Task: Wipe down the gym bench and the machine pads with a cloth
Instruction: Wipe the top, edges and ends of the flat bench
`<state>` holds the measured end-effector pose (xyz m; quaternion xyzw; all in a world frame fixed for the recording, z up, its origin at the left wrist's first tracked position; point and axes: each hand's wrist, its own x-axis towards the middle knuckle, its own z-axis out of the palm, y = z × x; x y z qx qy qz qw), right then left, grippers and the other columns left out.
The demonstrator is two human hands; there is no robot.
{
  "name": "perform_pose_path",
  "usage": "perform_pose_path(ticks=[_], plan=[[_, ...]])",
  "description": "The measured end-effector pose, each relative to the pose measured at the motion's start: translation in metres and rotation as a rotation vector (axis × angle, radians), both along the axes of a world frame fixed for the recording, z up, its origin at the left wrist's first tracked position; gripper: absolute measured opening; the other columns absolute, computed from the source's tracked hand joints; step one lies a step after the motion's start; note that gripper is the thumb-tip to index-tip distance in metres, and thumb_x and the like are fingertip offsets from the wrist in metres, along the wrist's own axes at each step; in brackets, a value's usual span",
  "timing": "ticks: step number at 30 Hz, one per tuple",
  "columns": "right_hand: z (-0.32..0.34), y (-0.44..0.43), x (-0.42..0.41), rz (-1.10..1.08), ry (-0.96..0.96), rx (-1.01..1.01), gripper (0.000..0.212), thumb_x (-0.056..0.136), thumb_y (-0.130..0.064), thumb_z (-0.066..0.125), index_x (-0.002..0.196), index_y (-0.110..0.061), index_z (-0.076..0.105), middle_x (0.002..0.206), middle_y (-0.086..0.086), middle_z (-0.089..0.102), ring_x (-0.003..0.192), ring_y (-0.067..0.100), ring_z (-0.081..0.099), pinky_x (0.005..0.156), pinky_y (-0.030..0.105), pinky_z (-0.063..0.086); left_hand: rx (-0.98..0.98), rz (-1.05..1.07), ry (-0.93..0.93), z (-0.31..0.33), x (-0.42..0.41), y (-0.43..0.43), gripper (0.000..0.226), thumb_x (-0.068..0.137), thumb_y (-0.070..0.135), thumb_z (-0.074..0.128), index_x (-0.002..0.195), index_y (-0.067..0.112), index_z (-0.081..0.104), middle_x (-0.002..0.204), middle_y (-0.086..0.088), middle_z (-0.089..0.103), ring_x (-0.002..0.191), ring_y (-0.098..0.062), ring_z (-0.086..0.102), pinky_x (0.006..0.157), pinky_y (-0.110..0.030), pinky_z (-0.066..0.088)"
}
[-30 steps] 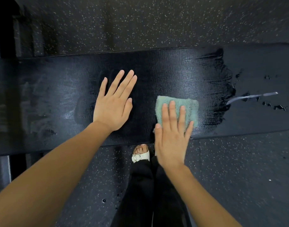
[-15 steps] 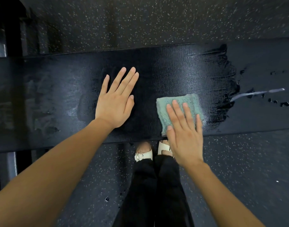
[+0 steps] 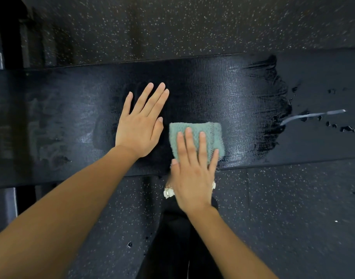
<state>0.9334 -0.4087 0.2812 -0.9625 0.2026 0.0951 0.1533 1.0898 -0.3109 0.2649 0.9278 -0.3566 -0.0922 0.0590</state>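
Observation:
A long black padded gym bench [image 3: 223,89] runs across the view from left to right. A folded teal cloth [image 3: 210,133] lies flat on its near half. My right hand [image 3: 192,170] presses down on the cloth with straight, spread fingers. My left hand [image 3: 141,121] rests flat on the pad just left of the cloth, fingers straight. Wet wipe streaks [image 3: 273,109] and droplets mark the pad to the right.
Dark speckled rubber floor [image 3: 293,208] lies in front of and behind the bench. My legs in black trousers [image 3: 172,238] and a white sandal [image 3: 169,191] stand close to the bench's near edge. A dark metal frame [image 3: 3,47] stands at the far left.
My right hand slid the cloth a little to the right along the near edge, then back left toward my left hand. My left hand stayed flat in place.

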Motion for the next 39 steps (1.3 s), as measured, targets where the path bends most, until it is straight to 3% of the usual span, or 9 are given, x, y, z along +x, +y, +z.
perform_pose_path(ticks=[9,18,26,32,39], plan=[[-0.002,-0.03,-0.008,0.209,-0.011,0.033,0.055,0.104,-0.036,0.022,0.158,-0.026,0.018,0.165,-0.01,0.013,0.153,0.015,0.007,0.122,0.046,0.006,-0.006,-0.002,0.002,0.001,0.0,0.0,0.06,0.101,0.029,0.023,0.16,0.02,0.014,0.167,0.006,0.009,0.154,-0.017,0.004,0.124,-0.049,0.004],[-0.004,-0.098,-0.023,0.037,0.011,-0.007,0.056,0.103,-0.036,0.02,0.158,-0.029,0.012,0.165,-0.013,0.007,0.153,0.013,0.001,0.122,0.044,0.002,0.0,0.002,0.012,0.001,0.0,0.001,0.06,0.101,0.03,0.023,0.16,0.02,0.014,0.167,0.006,0.008,0.154,-0.017,0.004,0.124,-0.05,0.005],[-0.003,-0.053,-0.003,-0.146,-0.003,0.009,0.058,0.103,-0.039,0.019,0.159,-0.023,0.012,0.166,-0.007,0.006,0.154,0.022,-0.001,0.121,0.055,0.0,-0.01,0.004,0.011,0.001,0.0,0.0,0.061,0.1,0.029,0.025,0.16,0.02,0.015,0.167,0.006,0.01,0.154,-0.017,0.005,0.124,-0.05,0.006],[-0.003,-0.025,0.018,0.135,-0.013,-0.012,0.059,0.101,-0.037,0.025,0.158,-0.024,0.018,0.165,-0.005,0.014,0.153,0.023,0.009,0.121,0.052,0.004,-0.028,0.011,0.009,0.001,-0.001,-0.001,0.06,0.1,0.028,0.025,0.159,0.018,0.019,0.167,0.004,0.012,0.154,-0.018,0.008,0.124,-0.05,0.006],[-0.004,-0.086,0.02,0.338,-0.062,0.012,0.055,0.103,-0.035,0.028,0.156,-0.026,0.026,0.163,-0.009,0.023,0.152,0.016,0.017,0.122,0.045,0.014,-0.029,0.052,-0.011,0.001,-0.005,-0.004,0.057,0.102,0.026,0.025,0.158,0.017,0.023,0.166,0.003,0.017,0.154,-0.019,0.012,0.122,-0.051,0.009]])
